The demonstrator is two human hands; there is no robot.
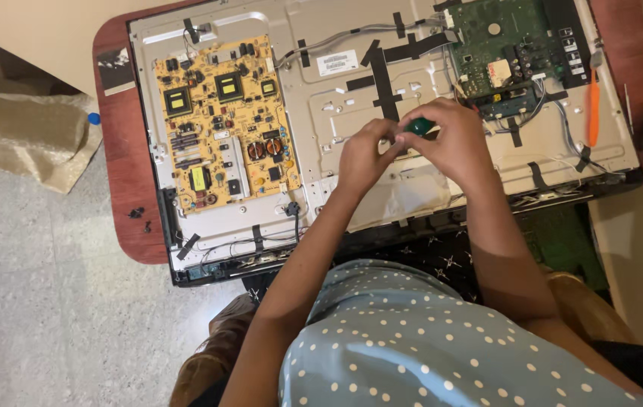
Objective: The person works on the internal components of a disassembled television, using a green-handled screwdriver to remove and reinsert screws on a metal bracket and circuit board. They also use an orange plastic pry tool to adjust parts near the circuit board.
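An opened flat television (321, 98) lies back-side up on a reddish-brown table (122, 173), its metal rear panel bare. A yellow circuit board (220, 124) sits on its left part and a green circuit board (506, 49) at its upper right. Over the panel's middle, my right hand (450, 139) is closed around a small dark green tool (419, 126). My left hand (367, 154) meets it from the left, its fingertips pinched at the tool's end. What lies between the fingertips is hidden.
Black tape strips (382, 71) and grey cables cross the panel. An orange-handled tool (594, 105) lies on the television's right side. Small black screws (137, 214) rest on the table's left edge. A beige cloth bundle (20, 132) lies on the speckled floor at left.
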